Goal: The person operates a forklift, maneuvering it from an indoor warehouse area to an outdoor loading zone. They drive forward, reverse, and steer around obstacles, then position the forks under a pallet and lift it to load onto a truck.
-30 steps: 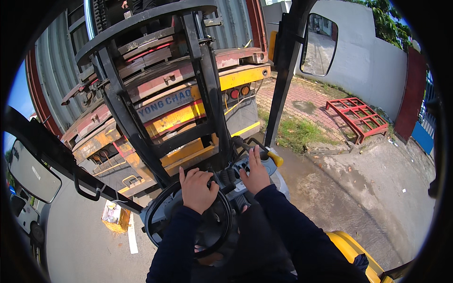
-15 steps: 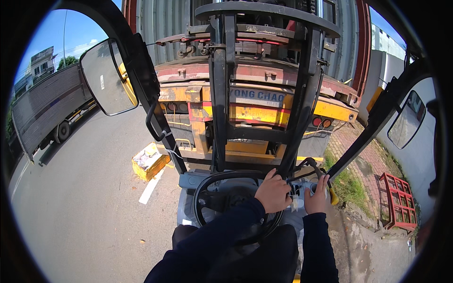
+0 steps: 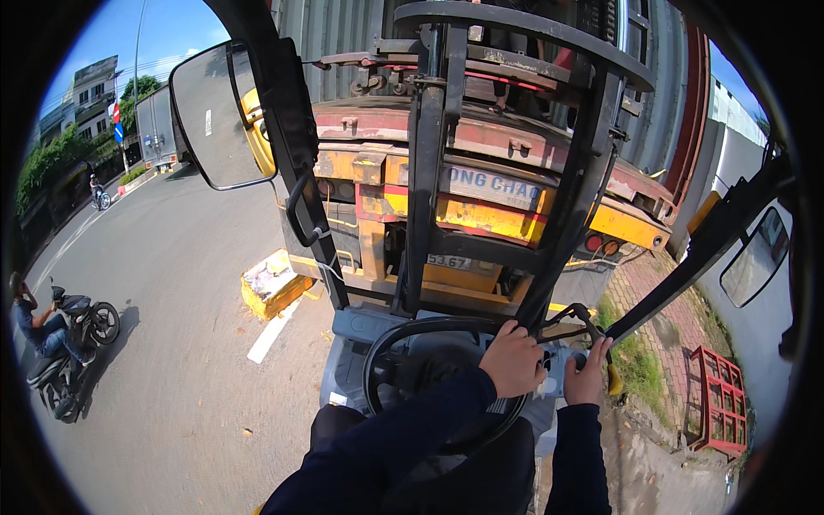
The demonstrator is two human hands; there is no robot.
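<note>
I am seated in a forklift with its black steering wheel point(image 3: 374, 356) in front of me. My left hand point(image 3: 513, 362) reaches across to the wheel's upper right rim, fingers curled over it. To the right of the wheel, my right hand point(image 3: 585, 376) is closed around a dark control lever point(image 3: 581, 360), mostly covered by the palm, with the fingers pointing up. Ahead stands the black lift mast point(image 3: 427, 189). Behind the mast is a yellow and red trailer rear point(image 3: 489, 219) carrying a grey container point(image 3: 343, 51).
On the left road a person rides a motorcycle point(image 3: 81, 322); farther off are a cyclist point(image 3: 101, 190) and a box truck point(image 3: 157, 129). A yellow-sided box point(image 3: 273, 292) lies by the trailer. At right stand a red metal frame point(image 3: 724, 402) and a pale wall point(image 3: 730, 172). People's legs show on the trailer.
The view has shifted, so the forklift and trailer sit farther right. The box truck has moved away up the road. A motorcycle and a cyclist have come into view. Both hands keep their places.
</note>
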